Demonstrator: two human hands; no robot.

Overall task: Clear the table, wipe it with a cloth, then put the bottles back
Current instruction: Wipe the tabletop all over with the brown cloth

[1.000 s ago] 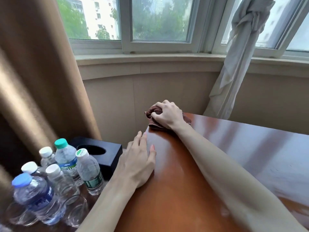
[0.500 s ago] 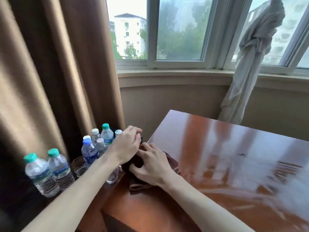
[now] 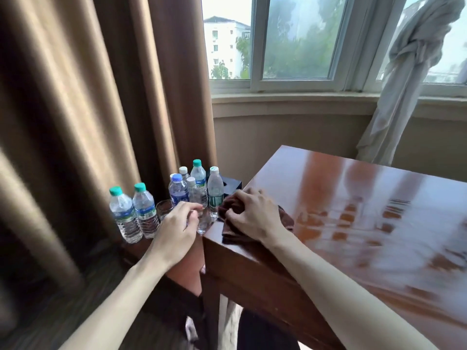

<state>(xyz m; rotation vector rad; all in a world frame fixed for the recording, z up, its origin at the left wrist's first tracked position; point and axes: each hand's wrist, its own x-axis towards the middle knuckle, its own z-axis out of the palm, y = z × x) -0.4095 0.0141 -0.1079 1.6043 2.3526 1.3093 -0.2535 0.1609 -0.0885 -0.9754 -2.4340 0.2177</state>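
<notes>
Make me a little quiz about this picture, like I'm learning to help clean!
1. True or false: the bottles already stand on the shiny table.
2. Which hand presses the brown cloth? A) left B) right C) both
3. Fill in: the left hand reaches toward the bottles and the clear ____ beside the table.

Key:
1. False: they stand on a lower surface left of the table.
2. B: the right hand grips it at the table's near left corner.
3. Glass.
</notes>
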